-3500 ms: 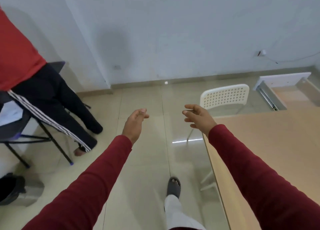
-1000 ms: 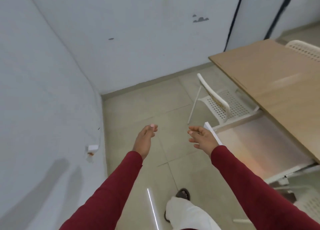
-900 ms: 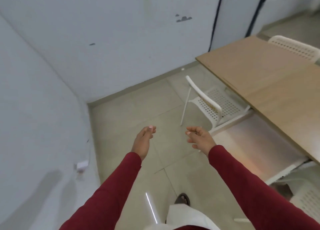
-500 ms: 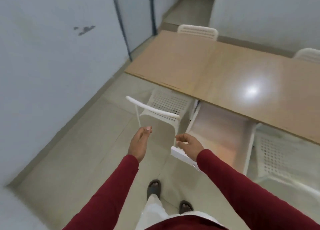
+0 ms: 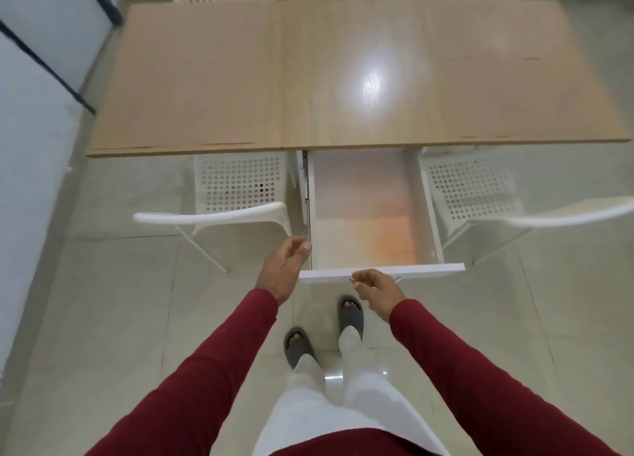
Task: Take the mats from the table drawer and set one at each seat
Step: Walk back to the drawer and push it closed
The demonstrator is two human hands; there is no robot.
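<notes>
Fingers (image 5: pixel 363 276) loosely curled, holding nothing, right hand (image 5: pixel 377 289) at pulled-out white wooden table drawer (image 5: pixel 380 271) to reach mats; none visible.

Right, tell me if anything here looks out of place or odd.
The drawer stands pulled fully out between two chairs, yet no distinct mats show on its glossy bottom. The table top looks undamaged; nothing spilled.

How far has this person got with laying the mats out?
Done: the drawer under the table is pulled out. In hand: both hands are at its front, the left hand by the corner, the right hand at the front panel, neither holding a mat. Left: everything else; no mat lies on the tabletop, and none is clearly visible in the drawer.
</notes>
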